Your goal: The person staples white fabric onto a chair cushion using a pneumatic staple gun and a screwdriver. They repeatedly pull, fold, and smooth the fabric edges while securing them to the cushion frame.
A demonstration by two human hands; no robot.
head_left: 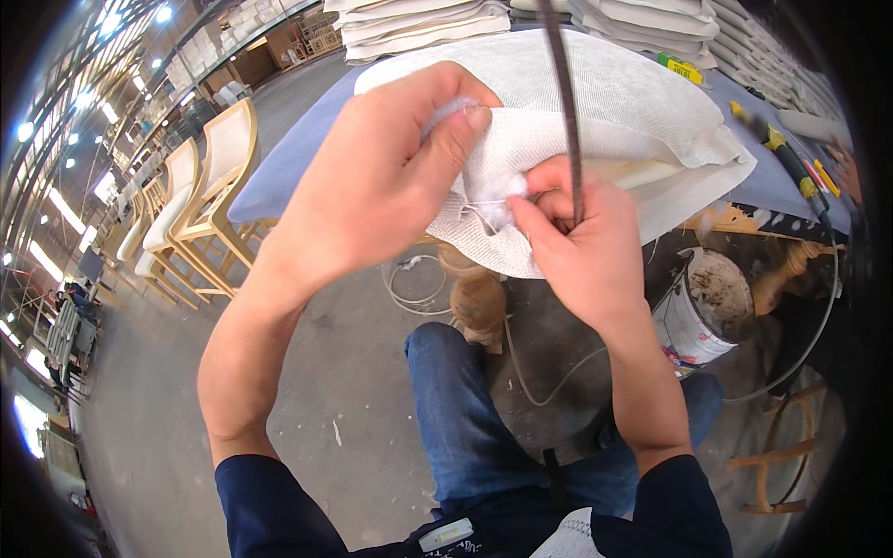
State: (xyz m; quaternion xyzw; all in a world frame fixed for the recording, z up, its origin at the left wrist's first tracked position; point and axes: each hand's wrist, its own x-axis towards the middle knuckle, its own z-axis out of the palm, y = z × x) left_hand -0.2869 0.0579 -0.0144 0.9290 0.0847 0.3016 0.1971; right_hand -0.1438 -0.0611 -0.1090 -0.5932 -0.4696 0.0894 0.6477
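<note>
A white woven fabric cover (pixel 642 98), shaped like a seat cushion, lies over the near edge of a blue-topped table (pixel 312 139). My left hand (pixel 377 181) grips the fabric's folded edge between thumb and fingers. Fluffy white stuffing (pixel 510 200) pokes out of the opening beside it, with loose threads around. The curled fingers of my right hand (pixel 591 246) pinch at this stuffing and the fabric edge. Some pale yellow padding (pixel 642 172) shows inside the fold to the right.
A dark strap (pixel 564 84) hangs before the view. Fabric stacks (pixel 423 28) line the table's back. A yellow-black hand tool (pixel 791 153) with a hose lies right, near another person's hand (pixel 845 169). Below are a dirty bucket (pixel 693 321), a turned wooden leg (pixel 479 302) and chairs (pixel 223 153).
</note>
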